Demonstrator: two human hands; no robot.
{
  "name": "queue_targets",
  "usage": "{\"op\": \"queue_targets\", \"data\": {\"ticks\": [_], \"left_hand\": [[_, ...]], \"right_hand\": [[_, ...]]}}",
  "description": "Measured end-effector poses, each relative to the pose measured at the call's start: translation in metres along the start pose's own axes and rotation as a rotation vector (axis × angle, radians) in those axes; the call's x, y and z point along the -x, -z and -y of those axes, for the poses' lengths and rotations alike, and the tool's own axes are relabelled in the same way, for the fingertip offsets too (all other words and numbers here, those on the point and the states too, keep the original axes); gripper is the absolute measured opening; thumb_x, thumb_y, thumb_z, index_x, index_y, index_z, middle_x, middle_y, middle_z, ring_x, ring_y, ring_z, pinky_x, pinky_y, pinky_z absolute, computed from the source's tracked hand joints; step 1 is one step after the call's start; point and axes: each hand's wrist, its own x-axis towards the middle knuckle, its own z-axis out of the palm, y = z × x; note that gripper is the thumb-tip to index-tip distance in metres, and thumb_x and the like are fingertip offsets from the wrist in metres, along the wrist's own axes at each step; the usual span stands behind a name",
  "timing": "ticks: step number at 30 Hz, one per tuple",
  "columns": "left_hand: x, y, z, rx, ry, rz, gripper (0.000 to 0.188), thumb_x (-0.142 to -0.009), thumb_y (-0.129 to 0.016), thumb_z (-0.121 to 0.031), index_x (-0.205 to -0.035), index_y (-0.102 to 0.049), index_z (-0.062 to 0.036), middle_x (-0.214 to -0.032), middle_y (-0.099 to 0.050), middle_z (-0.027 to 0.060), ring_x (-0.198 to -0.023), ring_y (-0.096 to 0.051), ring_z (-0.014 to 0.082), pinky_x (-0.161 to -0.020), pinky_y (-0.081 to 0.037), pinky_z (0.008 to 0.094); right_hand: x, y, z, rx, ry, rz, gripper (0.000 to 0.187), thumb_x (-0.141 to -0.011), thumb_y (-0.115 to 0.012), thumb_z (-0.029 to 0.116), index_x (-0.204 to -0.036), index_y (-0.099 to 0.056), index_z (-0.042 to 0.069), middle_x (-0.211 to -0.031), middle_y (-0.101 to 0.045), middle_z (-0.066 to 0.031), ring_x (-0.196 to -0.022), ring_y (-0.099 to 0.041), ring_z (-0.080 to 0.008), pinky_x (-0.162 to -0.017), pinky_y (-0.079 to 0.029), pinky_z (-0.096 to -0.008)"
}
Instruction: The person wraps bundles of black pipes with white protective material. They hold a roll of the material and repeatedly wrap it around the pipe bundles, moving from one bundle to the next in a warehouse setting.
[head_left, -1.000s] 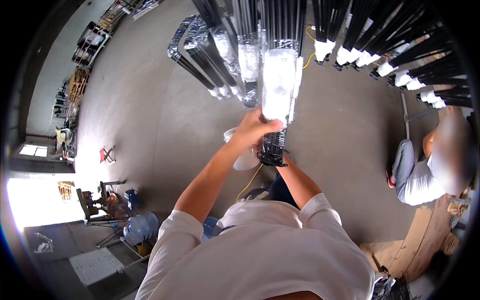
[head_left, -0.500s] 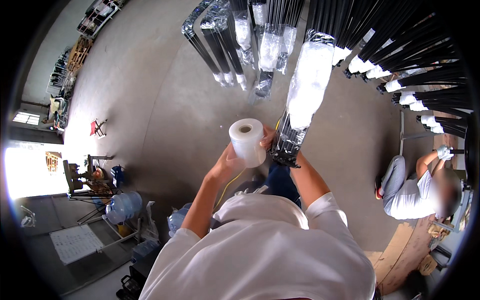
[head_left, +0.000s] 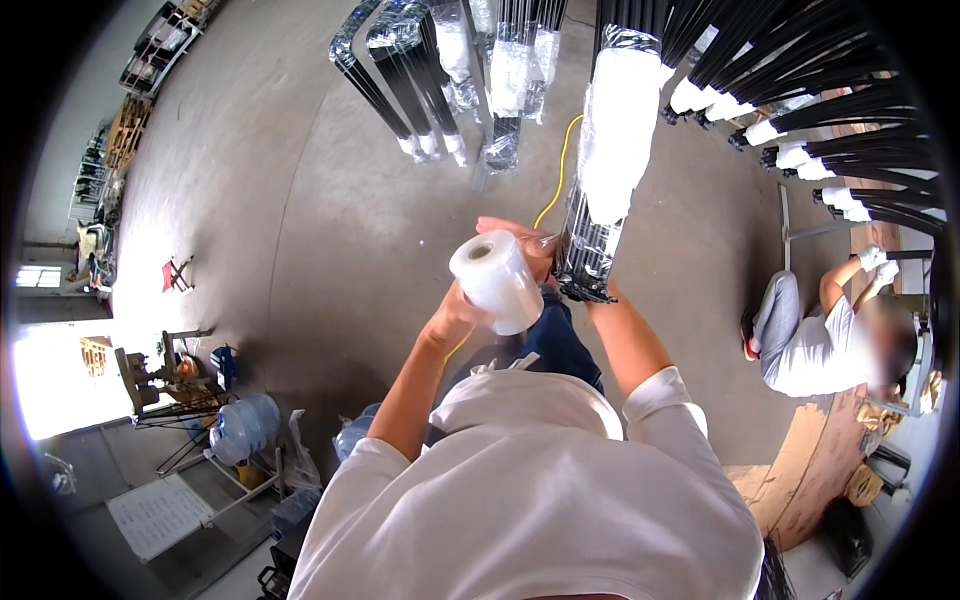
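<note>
A roll of clear stretch film [head_left: 497,283] is gripped from its lower left side by my left hand [head_left: 460,310]. Its cardboard core faces up, and the roll leans a little. My right hand [head_left: 528,247] reaches round behind the end of a bundle of black rods [head_left: 590,240], with its fingers stretched out beside the roll's far edge. Part of that hand is hidden by the roll and the bundle. White wrapping [head_left: 620,130] covers the bundle's middle, and clear film glints over its near end.
More wrapped black bundles [head_left: 510,90] hang ahead, and others fan out on the right. A yellow cable [head_left: 563,170] runs along the floor. At right a person in white gloves [head_left: 815,340] sits low. Water jugs [head_left: 247,425] and a whiteboard [head_left: 160,515] are at lower left.
My right fingers have moved from the roll's side to stretch out past its far edge. The roll has tilted more. The bundles have shifted slightly up and left in view.
</note>
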Motion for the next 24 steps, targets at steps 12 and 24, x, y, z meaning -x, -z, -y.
{"op": "queue_targets", "data": {"ticks": [12, 24], "left_hand": [[0.041, -0.058, -0.006, -0.333, -0.039, 0.005, 0.089, -0.043, -0.079, -0.009, -0.123, -0.039, -0.0056, -0.113, -0.051, 0.0063, -0.106, -0.048, 0.0195, -0.094, -0.035, 0.0358], [0.027, -0.079, 0.007, -0.894, -0.171, 0.051, 0.088, -0.054, -0.076, -0.014, -0.124, -0.024, -0.0006, -0.118, -0.035, 0.0148, -0.116, -0.033, 0.0243, -0.096, -0.029, 0.0351]], "right_hand": [[0.025, 0.027, -0.038, -0.496, 0.118, -0.3, 0.044, -0.075, -0.058, 0.014, -0.115, -0.045, 0.0, -0.119, -0.047, -0.0213, -0.113, -0.044, -0.0303, -0.096, -0.035, -0.0411], [0.117, -0.101, 0.019, 0.201, 0.277, -0.829, 0.062, -0.063, -0.07, 0.022, -0.115, -0.042, 0.002, -0.103, -0.052, -0.0077, -0.098, -0.05, -0.0165, -0.088, -0.038, -0.031]]}}
